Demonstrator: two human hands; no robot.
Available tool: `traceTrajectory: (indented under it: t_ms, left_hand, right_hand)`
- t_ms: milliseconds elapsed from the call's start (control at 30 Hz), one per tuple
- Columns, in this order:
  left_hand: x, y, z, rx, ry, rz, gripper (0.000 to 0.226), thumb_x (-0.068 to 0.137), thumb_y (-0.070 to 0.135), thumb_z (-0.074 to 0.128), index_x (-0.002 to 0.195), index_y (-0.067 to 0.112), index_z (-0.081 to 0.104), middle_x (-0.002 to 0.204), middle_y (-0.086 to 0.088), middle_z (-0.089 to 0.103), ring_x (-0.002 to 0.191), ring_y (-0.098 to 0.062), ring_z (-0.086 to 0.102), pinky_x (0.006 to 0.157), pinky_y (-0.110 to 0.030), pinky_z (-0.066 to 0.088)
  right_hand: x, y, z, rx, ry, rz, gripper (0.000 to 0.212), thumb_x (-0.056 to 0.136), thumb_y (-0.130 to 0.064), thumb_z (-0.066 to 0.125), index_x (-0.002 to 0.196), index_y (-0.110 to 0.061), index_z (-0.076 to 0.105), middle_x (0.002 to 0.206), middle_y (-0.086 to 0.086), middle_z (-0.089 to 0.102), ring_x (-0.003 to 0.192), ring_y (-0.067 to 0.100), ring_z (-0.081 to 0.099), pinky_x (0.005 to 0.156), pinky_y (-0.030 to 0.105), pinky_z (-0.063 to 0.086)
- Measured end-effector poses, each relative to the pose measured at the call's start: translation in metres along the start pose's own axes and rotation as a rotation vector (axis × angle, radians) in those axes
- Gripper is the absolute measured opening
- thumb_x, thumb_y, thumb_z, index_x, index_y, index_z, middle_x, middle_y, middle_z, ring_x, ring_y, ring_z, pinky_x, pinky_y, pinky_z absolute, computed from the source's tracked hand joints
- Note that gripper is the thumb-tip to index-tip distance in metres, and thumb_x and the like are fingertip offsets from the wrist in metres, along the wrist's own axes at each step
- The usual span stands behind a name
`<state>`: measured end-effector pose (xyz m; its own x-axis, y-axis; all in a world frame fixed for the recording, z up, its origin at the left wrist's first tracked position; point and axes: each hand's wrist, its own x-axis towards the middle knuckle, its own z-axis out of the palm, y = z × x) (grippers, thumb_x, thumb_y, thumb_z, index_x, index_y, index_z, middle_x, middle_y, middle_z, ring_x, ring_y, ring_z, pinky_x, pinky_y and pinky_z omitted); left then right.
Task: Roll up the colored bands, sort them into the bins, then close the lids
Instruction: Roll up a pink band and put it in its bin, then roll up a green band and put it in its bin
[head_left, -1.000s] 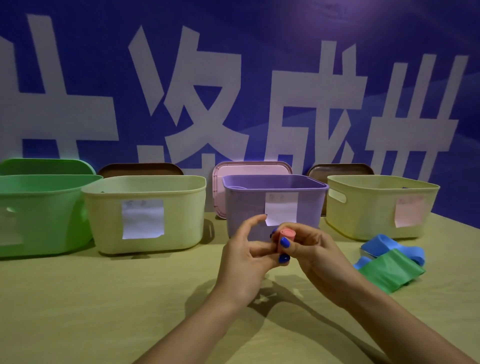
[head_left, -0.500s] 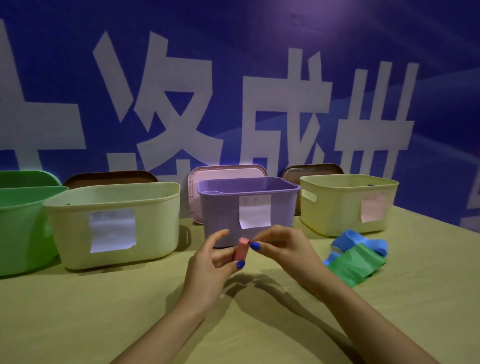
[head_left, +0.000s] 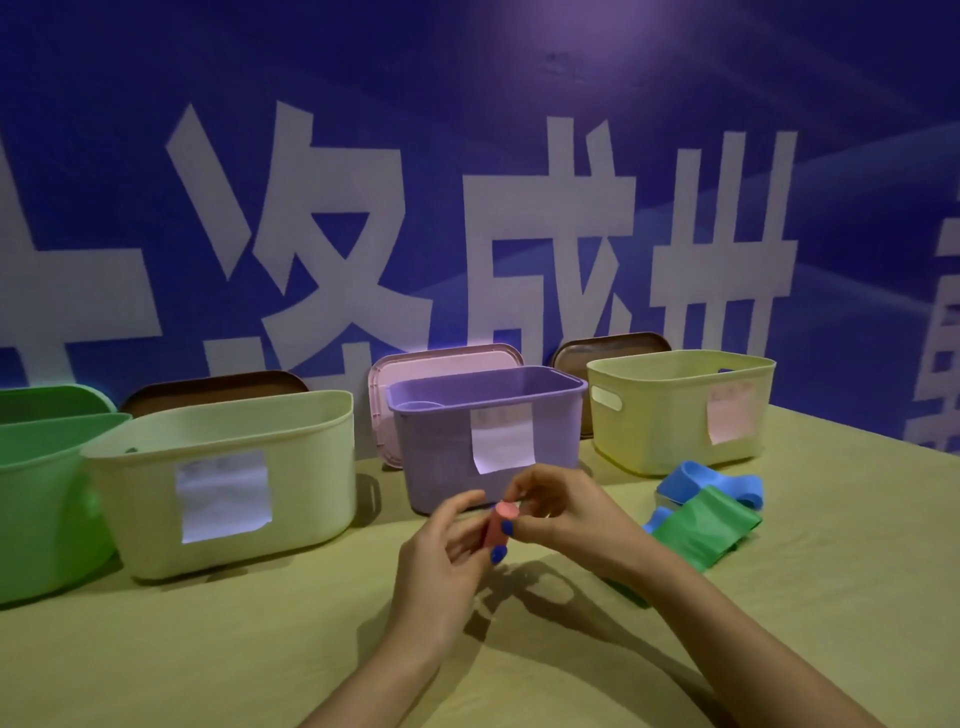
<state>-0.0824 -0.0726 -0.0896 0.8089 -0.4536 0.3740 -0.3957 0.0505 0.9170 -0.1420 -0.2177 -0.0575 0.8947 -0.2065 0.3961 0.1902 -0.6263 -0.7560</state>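
Tightly rolled pink band (head_left: 500, 525), frame centre, held upright above the tan table (head_left: 208, 649). Left hand (head_left: 441, 561) and right hand (head_left: 566, 514) both pinch it between thumb and fingertips. Directly behind: open purple plastic bin (head_left: 447, 447) with white label. Right of the hands, on the table: unrolled green band (head_left: 706, 530) overlapping unrolled blue band (head_left: 711, 483).
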Motion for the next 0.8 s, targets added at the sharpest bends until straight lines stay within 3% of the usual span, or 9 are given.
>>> traceTrajectory:
  t_ms: [100,167,233,333,433,600,667,700,800]
  left_hand:
    - [0.002,-0.002,-0.002,-0.019,0.013,-0.023,0.053,0.077,-0.006,0.070,0.116,0.025,0.054,0.112,0.006,0.064,0.108,-0.003,0.059,0.100,-0.026,0.045]
    - [0.004,-0.005,-0.006,0.017,0.019,-0.031,0.053,0.078,-0.002,0.070,0.120,0.025,0.053,0.116,0.007,0.061,0.110,-0.005,0.055,0.104,-0.028,0.040]
    - [0.005,-0.010,-0.009,0.045,0.058,0.013,0.044,0.079,-0.005,0.068,0.106,0.029,0.060,0.109,0.005,0.069,0.098,0.000,0.062,0.097,-0.023,0.045]
    - [0.010,-0.019,-0.007,0.083,0.228,0.111,0.053,0.075,-0.018,0.063,0.074,0.034,0.070,0.076,0.012,0.074,0.070,0.007,0.065,0.070,-0.005,0.046]
    - [0.020,-0.023,-0.007,0.099,0.353,0.163,0.066,0.071,-0.020,0.063,0.067,0.046,0.067,0.062,0.021,0.068,0.064,0.006,0.063,0.058,-0.007,0.046]
    - [0.029,-0.029,-0.013,0.053,0.383,0.090,0.066,0.075,-0.018,0.061,0.061,0.047,0.067,0.061,0.020,0.068,0.057,0.000,0.062,0.062,-0.033,0.052]
    - [0.029,-0.031,-0.015,0.048,0.359,0.073,0.061,0.076,-0.016,0.061,0.061,0.043,0.069,0.062,0.018,0.069,0.055,0.001,0.061,0.059,-0.031,0.053]
    - [0.029,-0.031,-0.014,0.036,0.345,0.067,0.055,0.077,-0.015,0.061,0.060,0.037,0.070,0.062,0.017,0.069,0.055,0.000,0.061,0.056,-0.026,0.053]
    - [0.029,-0.031,-0.015,0.015,0.331,0.042,0.043,0.079,-0.013,0.061,0.061,0.024,0.069,0.062,0.014,0.070,0.054,-0.008,0.062,0.047,-0.013,0.047]
  right_hand:
    - [-0.002,-0.004,-0.003,0.063,0.029,0.018,0.011,0.080,-0.019,0.070,0.087,-0.017,0.062,0.076,0.006,0.065,0.068,0.010,0.058,0.065,0.025,0.049]
    - [-0.001,-0.007,-0.014,0.145,0.159,0.033,0.008,0.083,-0.016,0.069,0.087,-0.015,0.061,0.076,0.001,0.066,0.070,0.010,0.060,0.066,0.021,0.050]
    - [0.003,-0.008,-0.029,0.250,0.408,0.031,0.007,0.086,-0.014,0.065,0.089,-0.010,0.060,0.080,0.005,0.071,0.072,0.011,0.063,0.068,0.022,0.051]
    - [0.024,0.003,-0.059,0.378,0.752,0.155,0.010,0.085,-0.015,0.065,0.091,-0.008,0.062,0.077,0.003,0.071,0.068,0.009,0.065,0.064,0.024,0.048]
    - [0.061,0.016,-0.090,0.395,0.820,0.272,0.018,0.087,-0.022,0.064,0.098,-0.008,0.066,0.091,0.004,0.069,0.084,0.015,0.063,0.071,0.028,0.048]
    - [0.095,0.026,-0.130,0.313,0.951,0.351,0.021,0.091,-0.016,0.060,0.108,-0.003,0.058,0.095,0.009,0.062,0.100,0.026,0.061,0.090,0.041,0.052]
    - [0.098,0.035,-0.132,0.312,0.882,0.471,0.012,0.090,-0.006,0.058,0.099,0.002,0.055,0.092,0.013,0.058,0.101,0.031,0.061,0.092,0.046,0.051]
    - [0.097,0.039,-0.131,0.272,0.849,0.505,0.016,0.090,-0.002,0.055,0.105,0.003,0.055,0.096,0.016,0.057,0.098,0.030,0.061,0.091,0.045,0.052]
    - [0.089,0.044,-0.117,0.133,0.854,0.403,0.049,0.088,0.005,0.047,0.135,-0.008,0.042,0.104,0.008,0.054,0.088,0.021,0.056,0.085,0.037,0.053]
